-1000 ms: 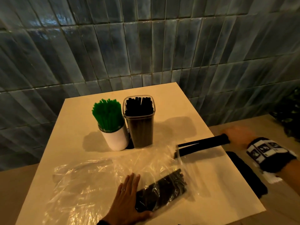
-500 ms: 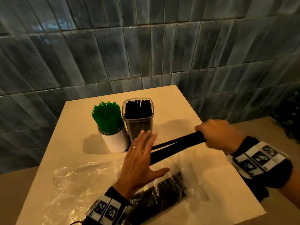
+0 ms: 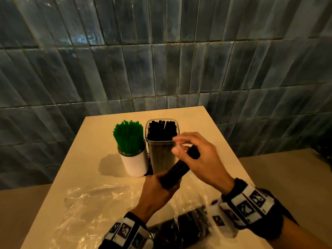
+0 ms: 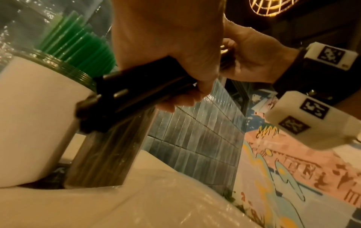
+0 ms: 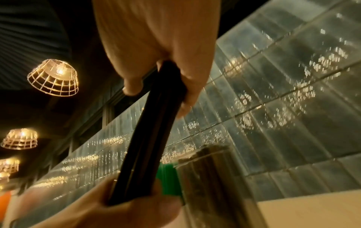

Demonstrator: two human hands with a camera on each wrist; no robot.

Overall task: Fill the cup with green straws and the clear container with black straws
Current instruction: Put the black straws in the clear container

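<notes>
A white cup (image 3: 133, 164) packed with green straws (image 3: 128, 137) stands mid-table. Just right of it is the clear container (image 3: 162, 159), with black straws inside. In front of the container, both hands hold a slanted bundle of black straws (image 3: 179, 169). My left hand (image 3: 161, 189) grips its lower end and my right hand (image 3: 194, 157) holds its upper end. The left wrist view shows the bundle (image 4: 126, 95) sticking out of the left hand (image 4: 175, 54), close to the cup (image 4: 35, 115). The right wrist view shows the bundle (image 5: 152, 131) between the right hand's thumb and fingers (image 5: 187, 86).
Crumpled clear plastic bags (image 3: 89, 209) lie on the near half of the cream table (image 3: 206, 126). One of them, under my right wrist, holds more black straws (image 3: 183, 229). A dark tiled wall (image 3: 161, 60) stands behind the table.
My left hand rose off the plastic bag and took hold of the bundle's lower end. My right hand carried the bundle from the table's right edge to the front of the clear container.
</notes>
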